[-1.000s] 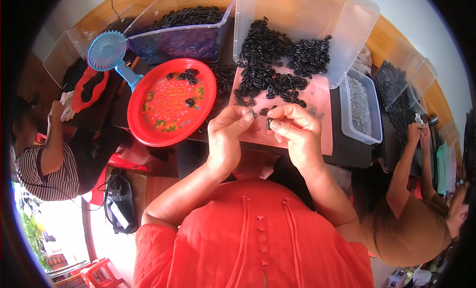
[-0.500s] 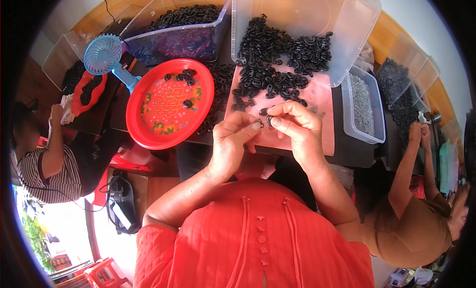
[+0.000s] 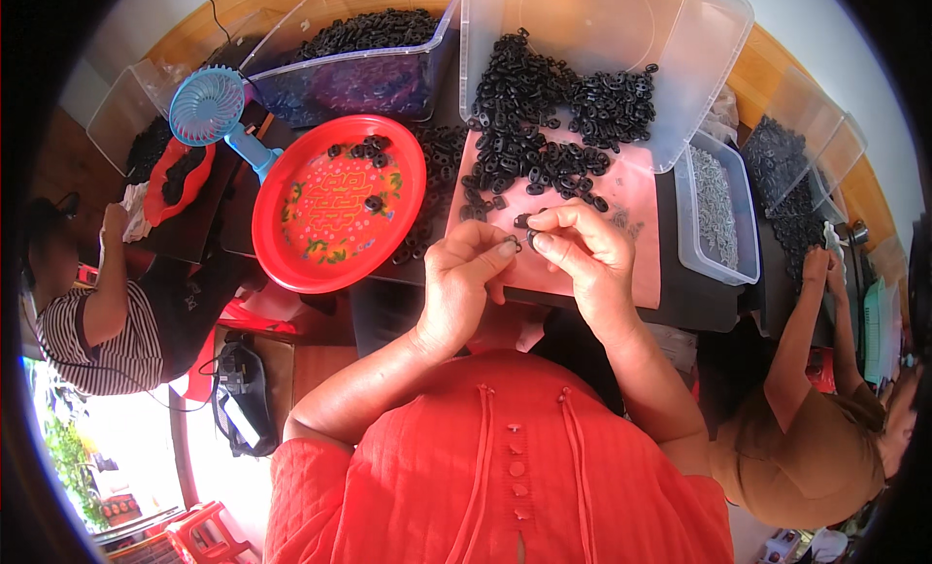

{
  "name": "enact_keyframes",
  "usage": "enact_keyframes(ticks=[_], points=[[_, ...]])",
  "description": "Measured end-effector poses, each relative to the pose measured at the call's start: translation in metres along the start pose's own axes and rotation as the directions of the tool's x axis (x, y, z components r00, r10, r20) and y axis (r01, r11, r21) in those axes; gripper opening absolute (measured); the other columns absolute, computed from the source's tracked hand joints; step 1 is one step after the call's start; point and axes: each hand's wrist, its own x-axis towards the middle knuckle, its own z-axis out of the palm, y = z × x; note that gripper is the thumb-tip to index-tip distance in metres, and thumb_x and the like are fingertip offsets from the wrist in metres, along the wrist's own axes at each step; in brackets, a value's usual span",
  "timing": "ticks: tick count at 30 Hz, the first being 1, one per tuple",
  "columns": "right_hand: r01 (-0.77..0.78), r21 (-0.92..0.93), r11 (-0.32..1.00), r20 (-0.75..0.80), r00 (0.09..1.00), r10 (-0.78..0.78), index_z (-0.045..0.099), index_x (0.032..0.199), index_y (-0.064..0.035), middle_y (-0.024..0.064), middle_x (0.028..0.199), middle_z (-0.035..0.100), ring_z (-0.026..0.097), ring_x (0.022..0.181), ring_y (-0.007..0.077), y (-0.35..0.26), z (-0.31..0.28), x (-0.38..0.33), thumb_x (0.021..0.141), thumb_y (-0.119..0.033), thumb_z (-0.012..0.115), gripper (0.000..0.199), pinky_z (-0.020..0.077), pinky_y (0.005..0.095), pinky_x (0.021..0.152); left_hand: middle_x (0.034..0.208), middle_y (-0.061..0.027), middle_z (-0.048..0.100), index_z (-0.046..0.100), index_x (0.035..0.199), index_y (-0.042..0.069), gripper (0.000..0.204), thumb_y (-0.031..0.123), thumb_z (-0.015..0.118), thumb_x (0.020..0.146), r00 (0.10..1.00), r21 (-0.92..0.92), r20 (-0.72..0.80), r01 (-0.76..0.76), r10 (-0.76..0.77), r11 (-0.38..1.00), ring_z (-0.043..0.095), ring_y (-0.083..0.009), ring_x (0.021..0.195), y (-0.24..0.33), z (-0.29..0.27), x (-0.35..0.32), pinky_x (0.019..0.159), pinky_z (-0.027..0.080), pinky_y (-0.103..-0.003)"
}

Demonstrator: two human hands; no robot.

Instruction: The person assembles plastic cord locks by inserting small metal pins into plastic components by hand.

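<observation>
My right hand (image 3: pixel 594 258) pinches a small black oval plastic piece (image 3: pixel 522 221) between thumb and fingers. Close beside it, my left hand (image 3: pixel 461 282) holds a tiny part (image 3: pixel 515 242) in a pinch; it is too small to name. The fingertips of both hands nearly meet over a pink sheet (image 3: pixel 636 263) on the dark table. Just beyond them, a heap of similar black oval pieces (image 3: pixel 529 156) spills from a clear plastic bin (image 3: pixel 670 59) tipped on its side.
Left of my hands lies a red round tray (image 3: pixel 267 244) with several black pieces, and a blue fan (image 3: pixel 207 106) beside it. A clear tub (image 3: pixel 752 263) of small silvery parts stands to the right. People work on both sides; a filled bin (image 3: pixel 354 64) sits behind.
The hands stay close together and the left fingertips have come slightly nearer the piece in the right hand. The whole view has shifted a little.
</observation>
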Motion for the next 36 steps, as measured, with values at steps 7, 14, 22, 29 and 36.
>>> enact_keyframes(ticks=[7, 14, 22, 29, 36], points=[[-0.033, 0.043, 0.999, -0.007, 0.999, 0.033, 0.068, 0.098, -0.0006, 0.0001, 0.093, 0.063, 0.059, 0.078, 0.0058, 0.001, -0.002, 0.0, 0.087, 0.002, 0.064, 0.011, 0.0454, 0.0191, 0.061, 0.069, -0.0036, 0.06, 0.062, 0.089, -0.002, 0.009, 0.007, 0.062, 0.092, 1.0, 0.045, 0.0, -0.002, 0.002, 0.999, 0.05, -0.0077, 0.052, 0.002, 0.002, -0.001, 0.047, 0.04, -0.021], [0.041, 0.036, 0.999, 0.029, 0.999, -0.042, 0.068, 0.097, -0.0009, 0.0004, 0.096, 0.064, 0.06, 0.081, 0.0062, 0.002, 0.001, 0.0, 0.087, 0.003, 0.064, 0.011, 0.0465, 0.019, 0.064, 0.07, -0.0034, 0.061, 0.062, 0.089, -0.002, 0.008, 0.006, 0.062, 0.091, 1.0, 0.069, 0.0, -0.008, 0.008, 0.998, 0.05, -0.0068, 0.052, 0.002, 0.004, -0.002, 0.047, 0.04, -0.021], [-0.234, 0.146, 0.961, 0.07, 0.972, 0.226, 0.066, 0.092, -0.0006, -0.0001, 0.084, 0.063, 0.057, 0.073, 0.0053, 0.002, 0.0, 0.005, 0.089, -0.005, 0.065, 0.005, 0.0454, 0.0191, 0.064, 0.074, -0.0055, 0.062, 0.061, 0.092, -0.002, 0.007, 0.005, 0.061, 0.093, 0.999, 0.062, 0.046, -0.022, 0.019, 0.998, 0.053, -0.0087, 0.056, 0.002, -0.001, -0.003, 0.049, 0.042, -0.02], [-0.446, 0.117, 0.887, 0.248, 0.878, 0.408, 0.063, 0.085, -0.0023, -0.0013, 0.073, 0.058, 0.049, 0.058, 0.0044, -0.013, -0.016, 0.011, 0.092, -0.011, 0.065, 0.011, 0.0406, 0.0184, 0.054, 0.084, -0.0039, 0.065, 0.062, 0.105, -0.001, 0.02, -0.006, 0.066, 0.087, 0.993, -0.11, 0.097, -0.058, 0.068, 0.992, 0.058, -0.0072, 0.065, 0.005, 0.001, -0.006, 0.052, 0.047, -0.019], [-0.495, 0.205, 0.844, 0.3, 0.853, 0.428, 0.062, 0.084, -0.0009, 0.0012, 0.069, 0.059, 0.049, 0.053, 0.005, -0.015, -0.015, 0.008, 0.093, -0.015, 0.064, 0.017, 0.0365, 0.0179, 0.046, 0.089, -0.0041, 0.064, 0.065, 0.108, 0.001, 0.034, -0.007, 0.075, 0.077, 0.974, 0.003, 0.203, -0.105, 0.103, 0.994, 0.06, -0.0086, 0.072, 0.009, 0.002, -0.007, 0.055, 0.052, -0.021]])
